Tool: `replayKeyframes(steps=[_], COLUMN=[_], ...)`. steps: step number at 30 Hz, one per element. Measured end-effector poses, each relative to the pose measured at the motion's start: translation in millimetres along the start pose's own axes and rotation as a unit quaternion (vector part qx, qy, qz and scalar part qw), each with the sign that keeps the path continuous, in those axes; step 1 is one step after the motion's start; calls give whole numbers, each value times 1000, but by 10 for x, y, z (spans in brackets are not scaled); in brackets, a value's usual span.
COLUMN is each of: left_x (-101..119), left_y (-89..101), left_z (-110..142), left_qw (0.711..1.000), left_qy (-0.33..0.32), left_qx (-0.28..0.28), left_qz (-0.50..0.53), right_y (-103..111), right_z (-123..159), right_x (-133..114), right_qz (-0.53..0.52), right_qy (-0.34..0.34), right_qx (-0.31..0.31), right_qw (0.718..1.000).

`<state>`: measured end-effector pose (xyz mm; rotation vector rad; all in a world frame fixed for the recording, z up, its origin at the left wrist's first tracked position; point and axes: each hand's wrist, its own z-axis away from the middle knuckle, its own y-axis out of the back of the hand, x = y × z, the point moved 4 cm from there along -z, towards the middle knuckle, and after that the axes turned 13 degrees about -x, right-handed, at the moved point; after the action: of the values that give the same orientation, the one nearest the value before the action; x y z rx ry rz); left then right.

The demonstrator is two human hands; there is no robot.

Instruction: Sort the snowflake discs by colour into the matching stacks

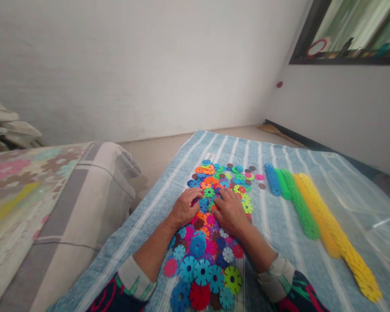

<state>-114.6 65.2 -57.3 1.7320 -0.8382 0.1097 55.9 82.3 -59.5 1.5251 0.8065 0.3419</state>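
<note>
A spread of flat, toothed plastic discs (211, 225) in blue, orange, green, pink, red and yellow lies on a blue striped cloth (156, 203). My left hand (184, 207) rests palm down on the left side of the pile, fingers curled onto the discs. Beside it, my right hand (229, 210) presses flat on the discs, fingers pointing away from me. Neither hand visibly lifts a disc. To the right lie long rows of joined discs: a blue row (272, 178), green rows (299, 203) and yellow rows (336, 232).
A folded grey and floral quilt (52, 208) lies to the left of the cloth. Clear plastic sheeting (370, 203) covers the cloth's right side. White walls stand behind, with a dark-framed window (351, 34) at the upper right.
</note>
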Motion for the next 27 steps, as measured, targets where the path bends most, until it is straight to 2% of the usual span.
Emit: replayKeyframes(steps=[8,13,18,24,27], left_x=[-53,-87,-129,-140,-151], left_y=[-29,-16,19,50,41], left_z=[5,-14,-46,-62,-59], left_qw=[1000,1000,1000,999,998], left_qy=[0,0,1,-21,-26], left_qx=[3,-9,-18,-29,-33], left_qz=[-1,-4,-18,-35,-42], right_y=[-1,49,129,164,170], right_z=[-7,-34,-78,-53,-44], right_x=[14,-8,-59,-26,-44], right_qz=[-114,-158,-232,-180,-168], right_qy=[51,38,61,-13,-19], right_qx=[36,49,58,69,68], right_qw=[992,986,969,981,983])
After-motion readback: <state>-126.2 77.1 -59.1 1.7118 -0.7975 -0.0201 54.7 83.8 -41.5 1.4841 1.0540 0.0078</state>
